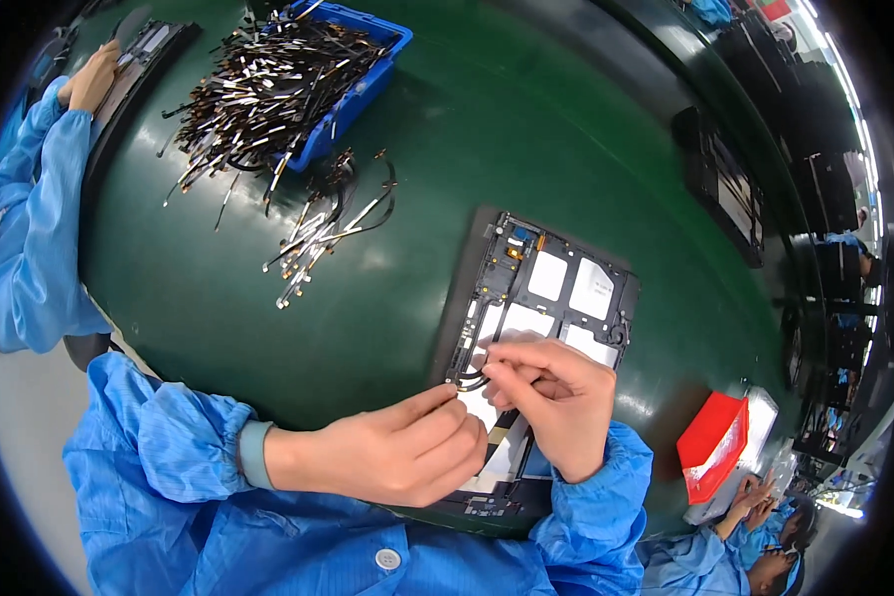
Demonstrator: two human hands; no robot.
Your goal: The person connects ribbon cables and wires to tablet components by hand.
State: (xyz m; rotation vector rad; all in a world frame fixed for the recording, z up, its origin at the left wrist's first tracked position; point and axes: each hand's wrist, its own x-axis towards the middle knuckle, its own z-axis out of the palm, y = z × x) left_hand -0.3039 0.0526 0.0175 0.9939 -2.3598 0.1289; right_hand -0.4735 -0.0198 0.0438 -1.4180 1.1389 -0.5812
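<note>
An opened tablet-like device [591, 288], black-framed with white panels inside, lies tilted on the green table in front of me. A thin black flex cable [474, 381] curves along its left side. My right hand [561, 397] pinches this cable between thumb and index finger over the device. My left hand [392, 452] comes in from the left, fingers bent together, its fingertips at the cable's end by the device's left edge. The left hand covers part of the device's lower left. What lies under its curled fingers is hidden.
A blue bin [399, 45] overflows with a heap of flex cables [268, 79] at the back left. Several loose cables [313, 243] lie nearer. A co-worker's hands [91, 79] work on another device at far left. A red container [712, 447] stands right; another device [730, 189] lies beyond.
</note>
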